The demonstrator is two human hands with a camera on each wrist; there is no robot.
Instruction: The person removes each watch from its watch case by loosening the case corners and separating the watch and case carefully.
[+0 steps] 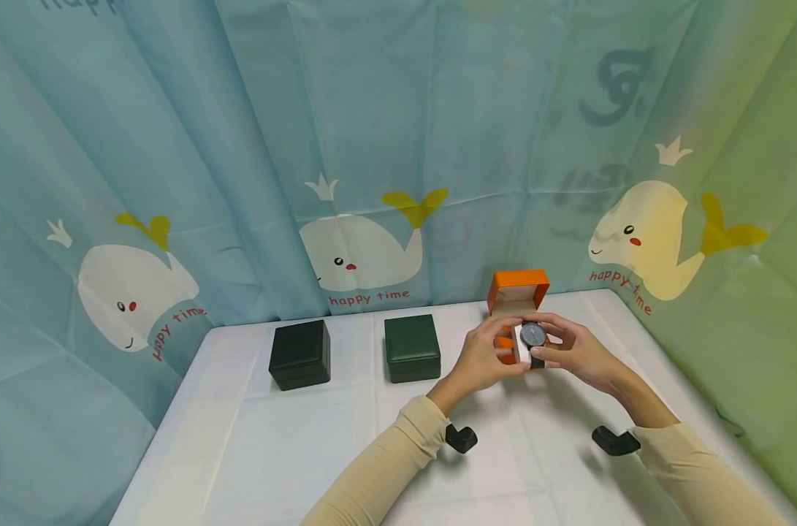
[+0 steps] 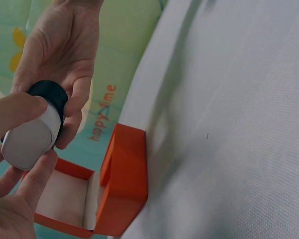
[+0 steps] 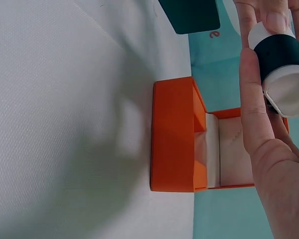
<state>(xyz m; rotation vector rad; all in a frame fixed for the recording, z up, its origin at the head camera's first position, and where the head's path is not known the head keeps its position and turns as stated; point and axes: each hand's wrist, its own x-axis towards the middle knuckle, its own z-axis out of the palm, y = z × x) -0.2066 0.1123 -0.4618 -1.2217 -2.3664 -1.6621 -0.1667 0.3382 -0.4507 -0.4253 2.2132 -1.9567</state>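
A wristwatch (image 1: 532,334) with a dark round face and dark strap (image 3: 281,54) is wrapped around a white cushion (image 2: 31,142). Both hands hold it in the air in front of the open orange watch box (image 1: 519,282). My left hand (image 1: 482,356) grips the cushion from the left, its thumb near the strap in the left wrist view. From the right, my right hand (image 1: 584,356) holds the watch, thumb at the lower edge of the face and fingers along the top. The box's lower half is partly hidden behind the hands.
A closed green box (image 1: 413,348) stands left of the hands, and a closed black box (image 1: 300,355) farther left. They rest on a white-covered table (image 1: 293,446). Behind hangs a blue-green curtain (image 1: 490,131) with whale prints.
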